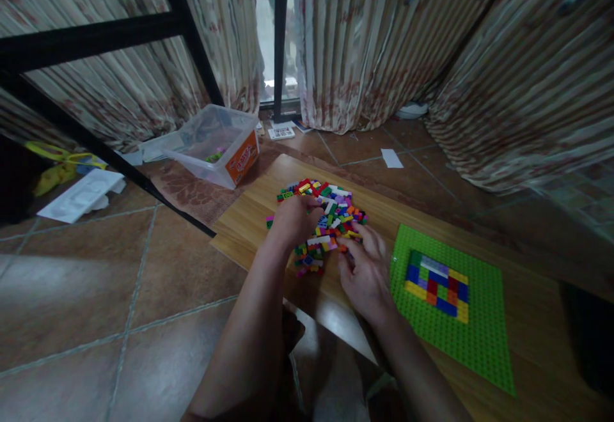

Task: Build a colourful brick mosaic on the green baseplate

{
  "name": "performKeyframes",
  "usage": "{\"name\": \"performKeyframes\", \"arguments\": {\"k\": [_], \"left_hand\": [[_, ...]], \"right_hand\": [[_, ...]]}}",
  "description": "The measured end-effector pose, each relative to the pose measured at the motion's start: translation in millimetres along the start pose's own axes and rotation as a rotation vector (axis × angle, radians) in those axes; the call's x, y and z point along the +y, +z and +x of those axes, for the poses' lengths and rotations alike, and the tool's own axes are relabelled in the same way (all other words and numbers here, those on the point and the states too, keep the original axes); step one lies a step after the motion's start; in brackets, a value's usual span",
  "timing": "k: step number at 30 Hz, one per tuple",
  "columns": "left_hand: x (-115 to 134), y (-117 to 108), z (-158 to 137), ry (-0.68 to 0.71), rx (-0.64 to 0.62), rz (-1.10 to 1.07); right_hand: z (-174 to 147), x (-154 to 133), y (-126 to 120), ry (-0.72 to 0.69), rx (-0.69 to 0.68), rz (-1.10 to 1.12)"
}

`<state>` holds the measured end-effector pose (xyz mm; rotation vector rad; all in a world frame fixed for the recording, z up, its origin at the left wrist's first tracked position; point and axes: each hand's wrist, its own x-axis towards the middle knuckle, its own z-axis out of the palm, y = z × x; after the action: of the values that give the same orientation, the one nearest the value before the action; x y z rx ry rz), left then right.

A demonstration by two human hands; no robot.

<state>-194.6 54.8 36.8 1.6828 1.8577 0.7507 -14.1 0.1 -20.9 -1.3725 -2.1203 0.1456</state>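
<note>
A heap of small coloured building bricks (330,208) lies on the wooden table. My left hand (298,217) is over the heap's left side, its fingers curled in among the bricks. What they hold, if anything, is hidden. My right hand (368,272) rests at the heap's near right edge with fingers apart, the fingertips touching loose bricks near an orange brick (342,249). To the right of it lies a green baseplate (484,345). On the plate stands a flat block of joined bricks (439,284) in blue, yellow, red, white, purple and green.
A clear plastic box (206,153) with an orange label and a few bricks inside stands beyond the table (254,208). A black metal frame (139,182) slants down at the left. A white tray (81,195) and papers lie on the tiled floor. Striped curtains (374,45) hang behind.
</note>
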Motion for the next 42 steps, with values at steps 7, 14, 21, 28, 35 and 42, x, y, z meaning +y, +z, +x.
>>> {"name": "performKeyframes", "arguments": {"k": [7, 14, 21, 28, 35, 42], "left_hand": [[0, 0, -1, -0.002, -0.022, -0.009], [2, -1, -1, 0.024, -0.034, 0.004], [1, -1, -1, 0.033, -0.023, 0.003], [7, 1, -3, 0.229, -0.203, -0.294], [20, 14, -8, 0.296, -0.464, -0.425], [24, 17, -10, 0.230, -0.464, -0.537]], "right_hand": [[7, -11, 8, -0.007, -0.056, -0.031], [6, -4, 4, 0.019, -0.062, -0.049], [6, -2, 4, 0.000, -0.065, -0.010], [14, 9, -21, 0.048, 0.069, 0.112], [14, 10, -27, 0.308, 0.075, 0.483], [19, 7, -23, 0.595, 0.126, 1.023]]}}
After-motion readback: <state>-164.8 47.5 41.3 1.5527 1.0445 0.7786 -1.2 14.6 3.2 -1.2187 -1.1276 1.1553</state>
